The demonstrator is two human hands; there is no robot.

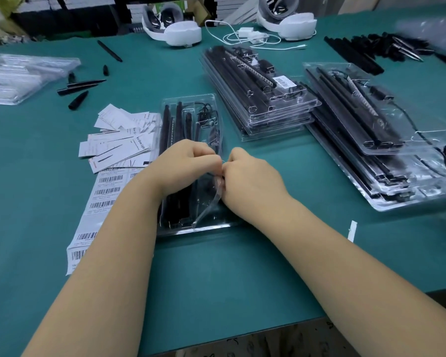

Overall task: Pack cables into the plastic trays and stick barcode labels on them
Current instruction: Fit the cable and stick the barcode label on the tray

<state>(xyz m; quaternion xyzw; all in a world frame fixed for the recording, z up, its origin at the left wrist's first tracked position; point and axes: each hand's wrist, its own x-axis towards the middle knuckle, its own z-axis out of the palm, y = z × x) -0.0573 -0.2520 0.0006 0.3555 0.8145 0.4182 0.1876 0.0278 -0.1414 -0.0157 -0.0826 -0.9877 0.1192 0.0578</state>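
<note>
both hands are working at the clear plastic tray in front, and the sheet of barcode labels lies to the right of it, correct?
Not quite: in the head view the white sheet of barcode labels lies left of the clear plastic tray, not right. Both hands, left and right, are at it.

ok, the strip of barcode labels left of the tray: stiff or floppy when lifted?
Likely floppy: the barcode label strip is a thin sheet lying flat on the table. Probably very light, so it could slide or flutter. Its long shape would likely droop if lifted by one end.
</note>
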